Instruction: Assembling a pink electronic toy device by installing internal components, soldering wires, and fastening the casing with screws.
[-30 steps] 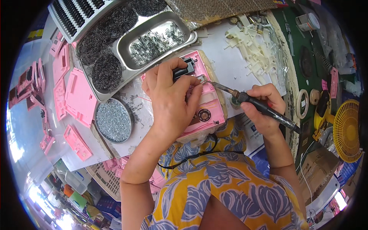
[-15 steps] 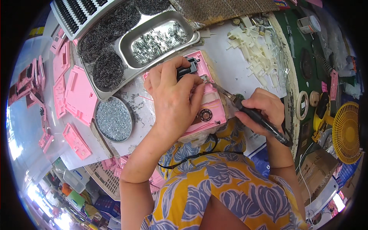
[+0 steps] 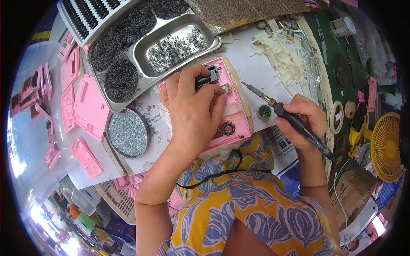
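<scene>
1. A white sheet (image 3: 245,55) covers the worktop beneath most of the parts.
2. A wide metal tray (image 3: 147,84) lies at the upper left, heaped with dark coil springs (image 3: 121,81); a smaller steel tray (image 3: 143,64) sits in it, with more springs inside.
3. The open pink case (image 3: 242,123) is in the middle, in front of the person's body, resting on a cream pad (image 3: 246,106) that shows along its right side.
4. A heap of off-white plastic parts (image 3: 284,57) lies to the upper right, apart from the case.
5. The left hand (image 3: 190,109) lies across the case's left part, fingers bent, thumb and forefinger tips close together; whether they pinch anything cannot be told.
6. The soldering iron (image 3: 299,125) slants toward the upper left, its tip just beside the case's right edge.
7. The right hand (image 3: 314,119) is wrapped around the iron's black handle, thumb against the near side.
8. A round dish (image 3: 147,138) of small silvery pieces (image 3: 127,132) stands left of the left hand.
9. A black-and-grey part (image 3: 212,77) sits in the case's upper end, partly under the left fingers.
10. A little pot with dark green contents (image 3: 264,112) stands between case and right hand.
11. A tiny metal piece (image 3: 226,88) sits in the case by the left fingertips.
</scene>
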`<state>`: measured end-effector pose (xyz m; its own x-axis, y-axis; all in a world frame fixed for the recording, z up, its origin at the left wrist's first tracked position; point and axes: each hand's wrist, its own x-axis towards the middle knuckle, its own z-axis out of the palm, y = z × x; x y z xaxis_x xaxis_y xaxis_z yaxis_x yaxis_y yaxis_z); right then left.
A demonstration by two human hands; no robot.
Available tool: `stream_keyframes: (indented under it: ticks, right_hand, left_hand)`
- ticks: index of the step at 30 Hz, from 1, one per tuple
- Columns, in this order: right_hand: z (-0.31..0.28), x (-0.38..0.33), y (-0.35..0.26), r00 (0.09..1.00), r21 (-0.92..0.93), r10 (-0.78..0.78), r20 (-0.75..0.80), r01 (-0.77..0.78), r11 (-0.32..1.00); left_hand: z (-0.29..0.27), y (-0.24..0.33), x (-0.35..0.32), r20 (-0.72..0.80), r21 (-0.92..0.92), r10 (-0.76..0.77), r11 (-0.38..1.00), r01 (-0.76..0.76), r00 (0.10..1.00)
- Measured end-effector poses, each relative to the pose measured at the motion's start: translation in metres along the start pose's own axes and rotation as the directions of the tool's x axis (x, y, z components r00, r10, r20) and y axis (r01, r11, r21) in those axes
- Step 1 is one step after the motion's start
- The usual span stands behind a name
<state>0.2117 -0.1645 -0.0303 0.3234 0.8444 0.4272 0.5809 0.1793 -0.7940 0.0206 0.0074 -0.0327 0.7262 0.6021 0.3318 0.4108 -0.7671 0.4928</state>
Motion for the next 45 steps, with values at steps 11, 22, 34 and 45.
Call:
stream_keyframes:
  ticks: [11, 22, 34, 45]
  right_hand:
    - [0.004, 0.005, 0.000, 0.999, 0.008, 0.009, 0.043, -0.009, 1.000]
    - [0.014, 0.011, 0.003, 0.997, -0.034, 0.001, 0.078, 0.002, 0.999]
    - [0.020, 0.010, 0.006, 0.998, 0.002, -0.010, 0.066, 0.010, 1.000]
    - [0.008, 0.006, 0.004, 0.998, 0.061, 0.062, 0.011, -0.063, 0.996]
  left_hand:
    - [0.002, 0.001, 0.001, 0.001, 0.009, -0.006, 1.000, 0.006, 1.000]
    - [0.012, 0.000, 0.004, -0.059, 0.021, 0.011, 1.000, -0.009, 0.998]
    - [0.014, -0.001, 0.003, -0.091, 0.038, 0.049, 0.998, -0.046, 0.995]
    - [0.013, -0.001, 0.003, -0.084, 0.060, 0.060, 0.997, -0.055, 0.995]
